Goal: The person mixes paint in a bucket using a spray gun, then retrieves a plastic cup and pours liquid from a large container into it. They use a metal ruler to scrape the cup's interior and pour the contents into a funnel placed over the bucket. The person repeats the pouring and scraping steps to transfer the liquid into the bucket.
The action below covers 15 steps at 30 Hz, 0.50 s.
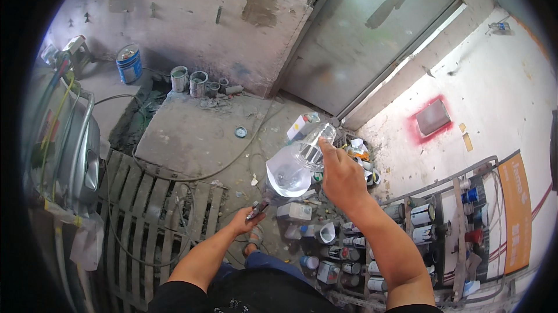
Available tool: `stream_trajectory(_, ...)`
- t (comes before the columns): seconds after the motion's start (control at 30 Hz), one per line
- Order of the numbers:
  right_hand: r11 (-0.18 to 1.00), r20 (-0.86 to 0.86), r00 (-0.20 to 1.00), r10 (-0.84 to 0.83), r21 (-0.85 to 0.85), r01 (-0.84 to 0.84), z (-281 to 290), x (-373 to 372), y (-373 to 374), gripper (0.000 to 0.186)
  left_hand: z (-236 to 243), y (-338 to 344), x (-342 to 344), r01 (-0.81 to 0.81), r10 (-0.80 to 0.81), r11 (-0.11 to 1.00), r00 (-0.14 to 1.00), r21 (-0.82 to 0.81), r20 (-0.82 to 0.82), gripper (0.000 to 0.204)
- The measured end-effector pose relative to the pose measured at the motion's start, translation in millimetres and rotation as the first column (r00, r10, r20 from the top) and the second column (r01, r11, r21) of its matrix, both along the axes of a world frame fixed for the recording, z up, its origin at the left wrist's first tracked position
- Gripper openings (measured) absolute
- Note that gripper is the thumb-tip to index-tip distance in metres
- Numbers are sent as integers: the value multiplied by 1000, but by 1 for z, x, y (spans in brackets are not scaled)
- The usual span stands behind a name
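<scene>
Low in front of me, my left hand (247, 223) is closed round the dark metal handle of what looks like a paint spray gun (256, 210). A whitish, wide-mouthed cup or paper strainer (288, 176) sits above that hand. Its exact join to the gun is hard to make out. My right hand (342, 174) grips a clear plastic cup (317, 145), tilted with its rim over the whitish opening. Whether liquid runs from the cup cannot be told. Behind it on the floor stands a white box (297, 127).
Paint cans (423, 214) crowd a rack at the right, with more cans and a white jug (294, 212) on the floor. Wooden slats (139, 208) and a hose (192, 179) lie to the left. Open tins (198, 83) line the far wall, near a grey door (372, 28).
</scene>
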State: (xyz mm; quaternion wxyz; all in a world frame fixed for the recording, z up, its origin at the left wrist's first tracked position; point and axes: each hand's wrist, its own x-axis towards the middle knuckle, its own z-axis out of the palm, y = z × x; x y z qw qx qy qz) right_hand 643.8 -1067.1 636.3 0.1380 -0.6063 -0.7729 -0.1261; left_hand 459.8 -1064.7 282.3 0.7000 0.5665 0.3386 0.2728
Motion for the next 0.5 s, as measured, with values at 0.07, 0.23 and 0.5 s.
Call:
stream_trajectory(0.07, 998, 56, 997, 44, 33, -46, -1, -2, 0, 53, -2, 0, -3, -20, 19, 998, 1000, 51, 25, 14)
stream_trajectory(0.23, 987, 224, 967, 119, 83, -141, -2, -7, -4, 53, 9, 1, -7, -27, 27, 1000, 1000, 13, 8, 18)
stream_trajectory(0.5, 950, 352, 911, 213, 144, -278, -2, -13, -6, 53, 9, 2, -8, -59, 58, 997, 998, -56, -10, 26)
